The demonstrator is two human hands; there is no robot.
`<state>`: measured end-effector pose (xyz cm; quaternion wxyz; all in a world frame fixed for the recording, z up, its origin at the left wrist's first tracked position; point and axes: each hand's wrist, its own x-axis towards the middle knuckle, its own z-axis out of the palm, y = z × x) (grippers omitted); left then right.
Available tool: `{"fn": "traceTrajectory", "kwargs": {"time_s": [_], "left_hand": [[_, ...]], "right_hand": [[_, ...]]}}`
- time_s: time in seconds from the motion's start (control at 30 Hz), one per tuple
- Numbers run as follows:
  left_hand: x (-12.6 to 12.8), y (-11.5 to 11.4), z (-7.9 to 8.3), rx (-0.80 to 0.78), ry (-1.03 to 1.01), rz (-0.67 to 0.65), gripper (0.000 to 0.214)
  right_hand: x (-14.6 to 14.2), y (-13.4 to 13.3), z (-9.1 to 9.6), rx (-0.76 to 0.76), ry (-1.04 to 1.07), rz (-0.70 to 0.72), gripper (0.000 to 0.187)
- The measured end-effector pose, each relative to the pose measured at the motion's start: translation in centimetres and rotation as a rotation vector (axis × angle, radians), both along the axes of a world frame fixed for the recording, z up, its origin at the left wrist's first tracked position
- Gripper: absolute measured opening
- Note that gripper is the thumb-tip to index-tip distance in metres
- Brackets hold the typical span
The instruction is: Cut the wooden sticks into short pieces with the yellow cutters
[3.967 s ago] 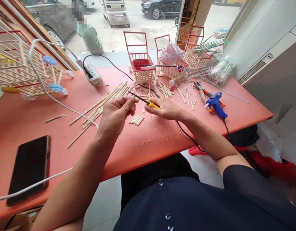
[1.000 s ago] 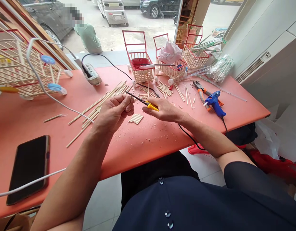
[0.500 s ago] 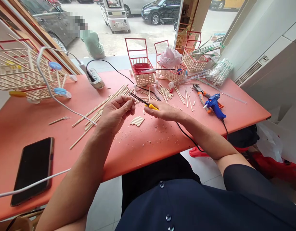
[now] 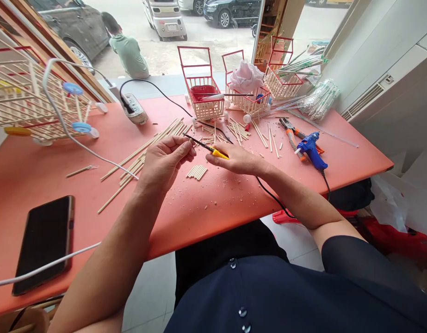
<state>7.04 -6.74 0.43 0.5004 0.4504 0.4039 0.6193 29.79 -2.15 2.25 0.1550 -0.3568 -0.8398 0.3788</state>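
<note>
Right fingers [image 4: 216, 160] clasp the yellow-handled tool [image 4: 207, 146].

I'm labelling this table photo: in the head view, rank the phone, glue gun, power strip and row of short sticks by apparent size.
1. Phone
2. Glue gun and power strip: too alike to rank
3. Row of short sticks

Daylight bright, entering through window [image 4: 161, 62] beyond counter [image 4: 195, 222]; pavement [image 4: 208, 46] outside pale, nearly washed out. Counter deeper-toned toward near edge. Dimmer beneath counter. Wide-angle stretch: white panel [image 4: 373, 55] right of counter slants strongly.
</note>
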Motion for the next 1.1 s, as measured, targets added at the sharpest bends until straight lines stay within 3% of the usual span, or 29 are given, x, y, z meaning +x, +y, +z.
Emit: {"fn": "traceTrajectory", "kwargs": {"time_s": [0.23,0.53,0.87,0.97,1.1], "left_hand": [[-0.1,0.0,-0.1,0.015,0.11,0.07,0.027],[0.1,-0.2,0.3,0.03,0.122,0.11,0.036],[0.3,-0.6,0.6,0.09,0.072,0.062,0.041],[0.0,-0.5,0.7,0.076,0.054,0.008,0.041],[-0.4,-0.2,0.6,0.058,0.005,-0.07,0.039]], "right_hand": [[-0.2,-0.1,-0.1,0.017,-0.002,-0.011,0.069],[-0.4,-0.4,-0.2,0.072,0.004,-0.024,0.07],[-0.3,-1.8,0.3,0.151,0.05,-0.08,0.064],[-0.4,-1.7,0.5,0.104,0.081,-0.051,0.069],[-0.4,-1.1,0.6,-0.148,0.145,0.093,0.073]]}}
